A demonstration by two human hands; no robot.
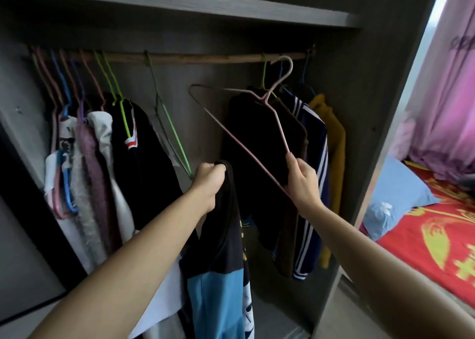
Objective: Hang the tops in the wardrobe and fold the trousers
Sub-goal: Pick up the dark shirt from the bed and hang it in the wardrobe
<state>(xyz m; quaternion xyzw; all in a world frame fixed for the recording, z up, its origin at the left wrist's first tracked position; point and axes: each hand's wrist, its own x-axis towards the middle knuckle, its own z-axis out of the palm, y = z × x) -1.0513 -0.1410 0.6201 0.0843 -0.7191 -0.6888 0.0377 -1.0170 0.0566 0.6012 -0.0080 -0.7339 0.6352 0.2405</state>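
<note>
My left hand (208, 184) is shut on the bunched upper edge of a black and blue top (221, 266), which hangs down in front of the wardrobe. My right hand (302, 178) grips a corner of a pink wire hanger (279, 126), held tilted below the wooden rail (205, 58), its hook off the rail. The hanger is bare and apart from the top. An empty green hanger (167, 122) hangs on the rail near the middle.
Several tops on coloured hangers crowd the rail's left end (102, 143). Dark, striped and mustard garments (316, 158) hang at the right end. A shelf (205, 1) runs above. The wardrobe's side panel (380, 107) stands right, with a red-covered bed (437, 236) beyond.
</note>
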